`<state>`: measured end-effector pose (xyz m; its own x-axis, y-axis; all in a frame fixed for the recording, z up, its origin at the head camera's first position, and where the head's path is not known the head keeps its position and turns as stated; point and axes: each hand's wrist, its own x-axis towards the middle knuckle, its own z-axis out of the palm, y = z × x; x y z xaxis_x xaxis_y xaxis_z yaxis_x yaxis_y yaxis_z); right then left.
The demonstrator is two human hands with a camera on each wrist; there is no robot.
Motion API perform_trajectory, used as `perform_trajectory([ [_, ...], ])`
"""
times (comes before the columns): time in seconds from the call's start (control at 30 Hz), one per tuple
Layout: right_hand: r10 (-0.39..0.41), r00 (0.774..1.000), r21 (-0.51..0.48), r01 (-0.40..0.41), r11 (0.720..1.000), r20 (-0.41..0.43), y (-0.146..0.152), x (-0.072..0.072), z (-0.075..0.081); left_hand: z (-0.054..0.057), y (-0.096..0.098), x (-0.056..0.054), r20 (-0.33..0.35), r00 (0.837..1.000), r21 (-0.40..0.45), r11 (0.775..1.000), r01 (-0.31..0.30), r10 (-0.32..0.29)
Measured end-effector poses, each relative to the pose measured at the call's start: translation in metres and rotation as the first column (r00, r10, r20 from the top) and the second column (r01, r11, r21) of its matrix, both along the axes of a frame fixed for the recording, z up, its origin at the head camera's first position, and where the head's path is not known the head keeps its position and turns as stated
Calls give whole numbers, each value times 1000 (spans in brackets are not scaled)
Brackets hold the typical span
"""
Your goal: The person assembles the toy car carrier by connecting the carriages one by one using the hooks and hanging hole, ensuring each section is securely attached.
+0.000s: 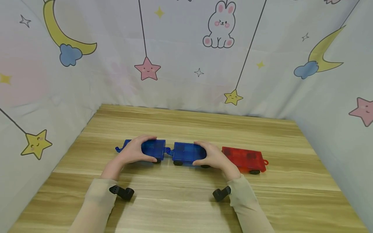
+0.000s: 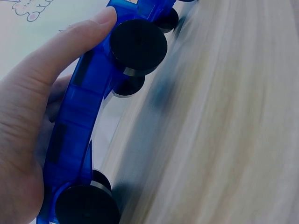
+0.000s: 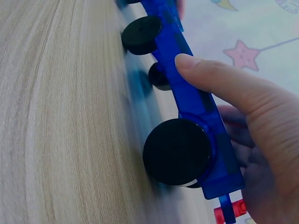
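Observation:
Two see-through blue toy wagons with black wheels stand end to end in the head view, a hook and ring meeting between them. My left hand [image 1: 134, 150] grips the left blue wagon [image 1: 154, 148] by its long sides, thumb along the near side, as the left wrist view also shows. On the right blue wagon [image 1: 186, 152], my right hand [image 1: 214, 156] has a like grip, thumb on the near side and fingers behind. A red wagon [image 1: 244, 158] sits just right of that hand, partly covered by it. In the right wrist view, a red end piece [image 3: 230, 212] overlaps the blue wagon's tail bar.
The wagons are across the middle of a wood-grain table [image 1: 180, 200]. A pale cloth with printed stars, moons and a rabbit [image 1: 186, 81] hangs at the back and both sides. Small black cameras [image 1: 126, 193] are strapped at both cuffs.

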<state>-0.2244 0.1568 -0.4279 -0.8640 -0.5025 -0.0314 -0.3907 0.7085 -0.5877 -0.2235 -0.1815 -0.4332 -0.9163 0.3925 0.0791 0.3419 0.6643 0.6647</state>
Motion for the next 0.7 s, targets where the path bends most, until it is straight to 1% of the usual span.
perform_trajectory([
  [0.7, -2, 1000, -10, 2, 1000, 10, 0, 2, 2, -1, 1, -1, 0, 1000, -15, 1000, 7, -7],
])
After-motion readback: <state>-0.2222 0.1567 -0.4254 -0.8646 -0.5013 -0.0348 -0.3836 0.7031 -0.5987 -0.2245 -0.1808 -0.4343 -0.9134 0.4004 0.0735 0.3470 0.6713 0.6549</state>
